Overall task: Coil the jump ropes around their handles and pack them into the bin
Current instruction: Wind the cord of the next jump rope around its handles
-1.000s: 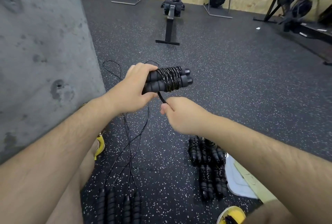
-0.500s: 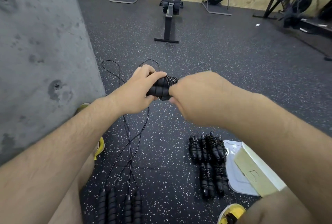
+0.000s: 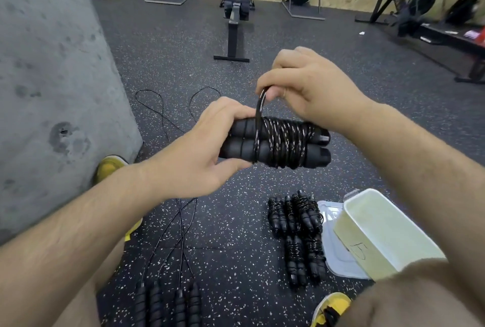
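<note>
GYM FLOOR: My left grip [image 3: 199, 150] curls round the bare end of a pair of black foam handles [image 3: 240, 140], which I hold side by side and roughly level at chest height above the speckled rubber floor [image 3: 183, 51]. My fingers lie over the top and my thumb underneath. My right grip [image 3: 312, 93] pinches the free strand of rope [image 3: 259, 106] just above the handles. The strand drops from that pinch and passes round both handles at the left edge of the coil [image 3: 286, 143]. That coil of flecked black cord wraps the handles' middle and right part, leaving the end caps showing.

Down at my right, a cluster of wound jump ropes [image 3: 296, 224] lies on the floor just beside the pale bin [image 3: 359, 245], which has a handwritten mark on its near wall. A clear lid [image 3: 329, 234] lies against the bin's left side.

At lower left, four more handles [image 3: 168, 303] rest on the floor. Their thin cords [image 3: 181, 221] trail away toward the grey concrete pillar [image 3: 52, 77]. A yellow shoe [image 3: 109, 166] shows beside that pillar. A rowing machine [image 3: 236, 11] stands further off near the back wall.
</note>
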`<state>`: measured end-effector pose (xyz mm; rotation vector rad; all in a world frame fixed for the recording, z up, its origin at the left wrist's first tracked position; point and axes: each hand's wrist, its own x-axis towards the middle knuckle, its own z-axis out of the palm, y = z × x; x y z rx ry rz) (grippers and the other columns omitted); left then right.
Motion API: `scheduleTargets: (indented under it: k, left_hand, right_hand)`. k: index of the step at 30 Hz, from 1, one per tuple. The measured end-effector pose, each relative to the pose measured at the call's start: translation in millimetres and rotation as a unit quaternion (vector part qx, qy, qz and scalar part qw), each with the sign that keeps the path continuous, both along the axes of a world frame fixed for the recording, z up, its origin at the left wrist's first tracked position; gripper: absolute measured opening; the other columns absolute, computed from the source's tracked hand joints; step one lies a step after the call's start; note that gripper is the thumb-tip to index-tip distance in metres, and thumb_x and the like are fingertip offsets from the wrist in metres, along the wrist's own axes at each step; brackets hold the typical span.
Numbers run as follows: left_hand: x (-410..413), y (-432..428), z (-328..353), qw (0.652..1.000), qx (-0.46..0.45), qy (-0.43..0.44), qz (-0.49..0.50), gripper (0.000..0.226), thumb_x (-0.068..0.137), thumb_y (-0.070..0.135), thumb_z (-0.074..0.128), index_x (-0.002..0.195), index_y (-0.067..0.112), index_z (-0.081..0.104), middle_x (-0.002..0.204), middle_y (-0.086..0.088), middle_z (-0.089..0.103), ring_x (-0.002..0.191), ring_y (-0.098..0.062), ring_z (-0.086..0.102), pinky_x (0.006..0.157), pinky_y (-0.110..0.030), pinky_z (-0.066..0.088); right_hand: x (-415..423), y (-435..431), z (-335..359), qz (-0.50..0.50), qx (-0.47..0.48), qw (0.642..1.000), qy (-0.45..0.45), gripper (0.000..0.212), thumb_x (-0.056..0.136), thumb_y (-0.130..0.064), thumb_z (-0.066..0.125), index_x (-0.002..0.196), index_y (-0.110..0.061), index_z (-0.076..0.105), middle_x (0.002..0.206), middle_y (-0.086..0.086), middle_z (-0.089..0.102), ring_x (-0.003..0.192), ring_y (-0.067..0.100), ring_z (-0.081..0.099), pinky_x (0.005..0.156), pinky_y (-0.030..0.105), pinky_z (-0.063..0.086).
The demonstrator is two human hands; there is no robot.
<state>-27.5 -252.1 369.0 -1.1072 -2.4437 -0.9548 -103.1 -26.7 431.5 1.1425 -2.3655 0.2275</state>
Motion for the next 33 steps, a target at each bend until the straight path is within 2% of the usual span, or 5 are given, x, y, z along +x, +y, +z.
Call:
scheduleTargets:
  k: [10,12,19,27,33]
  left_hand:
    - [6,3,4,0.981,0.18,-0.069,0.024,0.065,0.087,0.021,0.074,0.14,0.009,0.038,0.138,-0.014,0.049,0.133,-0.029,0.051,0.111,-0.049,0.043]
    - [0,3,3,0.984,0.152,-0.004,0.093,0.067,0.086,0.025,0.073,0.141,0.008,0.039,0.137,-0.01,0.047,0.132,-0.022,0.049,0.114,-0.041,0.038]
    - [-25,-5,-13,0.962,0.12,0.007,0.246,0.065,0.088,0.022,0.074,0.142,0.008,0.041,0.126,-0.001,0.04,0.124,-0.023,0.042,0.106,-0.024,0.027]
    - [-34,-19,-13,0.946,0.117,0.0,0.302,0.063,0.086,0.038,0.071,0.137,0.018,0.04,0.132,-0.001,0.051,0.12,-0.024,0.052,0.103,-0.051,0.042]
    - [-31,-26,-7,0.94,0.176,-0.076,0.283,0.054,0.089,0.042,0.073,0.127,0.027,0.038,0.12,0.015,0.055,0.102,0.001,0.058,0.086,-0.015,0.043]
  right_hand:
    - [-3,0,-71,-0.149,-0.096,0.877,-0.447,0.019,0.091,-0.043,0.06,0.093,-0.024,0.063,0.091,0.002,0.065,0.084,0.025,0.062,0.085,0.042,0.055]
    - [14,-30,-59,-0.151,-0.199,0.847,-0.469,0.01,0.097,-0.022,0.055,0.086,-0.02,0.055,0.077,-0.002,0.055,0.071,0.016,0.052,0.066,0.021,0.045]
    - [33,-86,-65,-0.097,-0.354,0.788,-0.494,0.024,0.094,-0.002,0.038,0.087,0.002,0.061,0.063,0.006,0.056,0.053,0.02,0.05,0.057,0.036,0.043]
    - [31,-104,-55,-0.131,-0.316,0.848,-0.405,0.017,0.09,-0.01,0.047,0.079,-0.017,0.057,0.071,0.001,0.067,0.065,0.022,0.063,0.062,0.032,0.053]
    - [40,-103,-46,-0.07,-0.305,0.897,-0.311,0.02,0.09,-0.009,0.05,0.08,-0.025,0.051,0.064,-0.009,0.054,0.053,0.005,0.046,0.051,0.017,0.038]
